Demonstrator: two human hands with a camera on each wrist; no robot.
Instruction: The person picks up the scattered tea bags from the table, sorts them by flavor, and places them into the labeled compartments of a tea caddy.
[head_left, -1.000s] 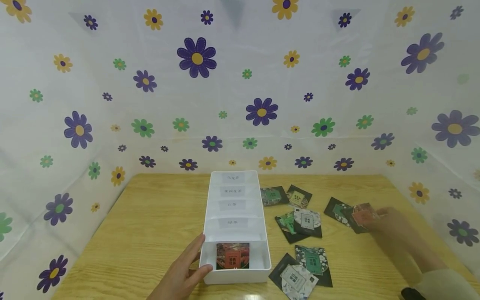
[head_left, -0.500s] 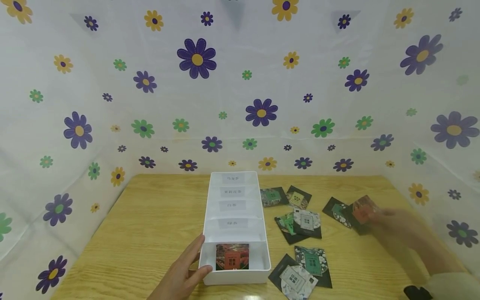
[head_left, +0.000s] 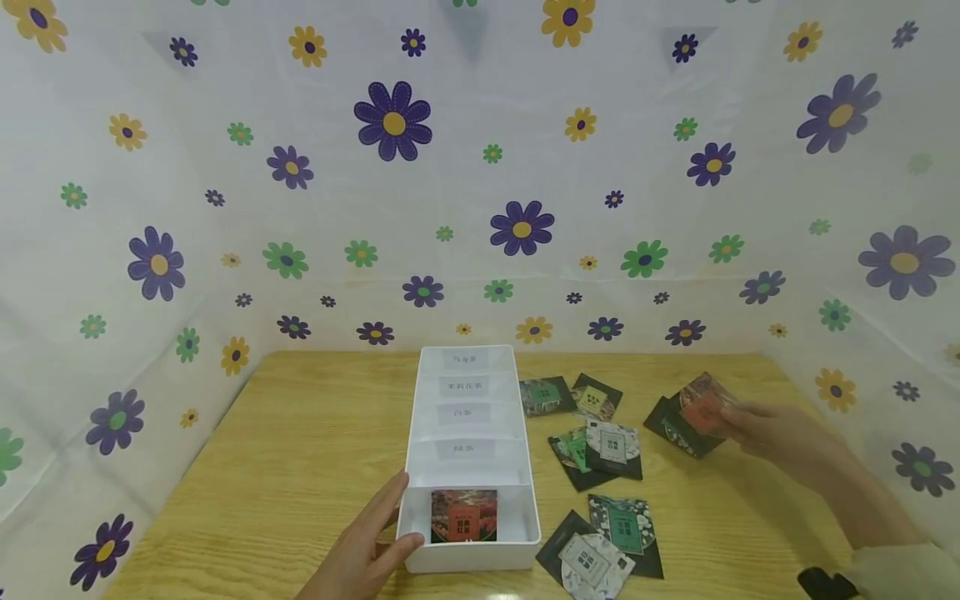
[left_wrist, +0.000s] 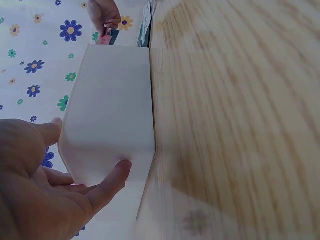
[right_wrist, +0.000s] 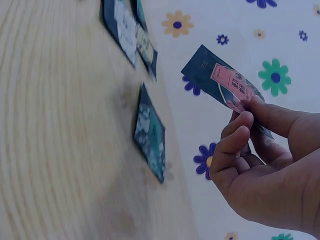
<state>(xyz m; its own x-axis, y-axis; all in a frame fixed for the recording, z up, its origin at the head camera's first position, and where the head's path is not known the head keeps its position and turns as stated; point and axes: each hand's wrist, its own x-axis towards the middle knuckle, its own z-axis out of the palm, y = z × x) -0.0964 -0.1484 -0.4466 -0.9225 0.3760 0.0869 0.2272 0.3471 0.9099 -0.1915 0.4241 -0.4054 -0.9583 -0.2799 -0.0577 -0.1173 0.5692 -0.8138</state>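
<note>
My right hand (head_left: 783, 442) pinches a tea sachet (head_left: 705, 407) with a red label between thumb and fingers. In the right wrist view this sachet (right_wrist: 225, 80) is raised and tilted. In the head view it overlaps a dark, green-labelled sachet (head_left: 670, 427) lying on the table. My left hand (head_left: 363, 542) rests against the near left corner of a white divided box (head_left: 472, 557), fingers along its side, thumb by the front rim. The left wrist view shows its fingertips touching the outer wall (left_wrist: 110, 100). Another red-labelled sachet (head_left: 463, 517) lies in the nearest compartment.
Paper labels (head_left: 465, 450) mark the box's farther compartments. Right of the box lie several sachets, among them a white one (head_left: 613, 446), a green-labelled one (head_left: 628, 529) and a yellow-labelled one (head_left: 596, 398). A flowered cloth (head_left: 480, 167) walls the wooden table (head_left: 285, 467).
My right hand has lifted the red-labelled sachet and shifted it slightly left and away from me, turning it. The left hand and the box have stayed in place.
</note>
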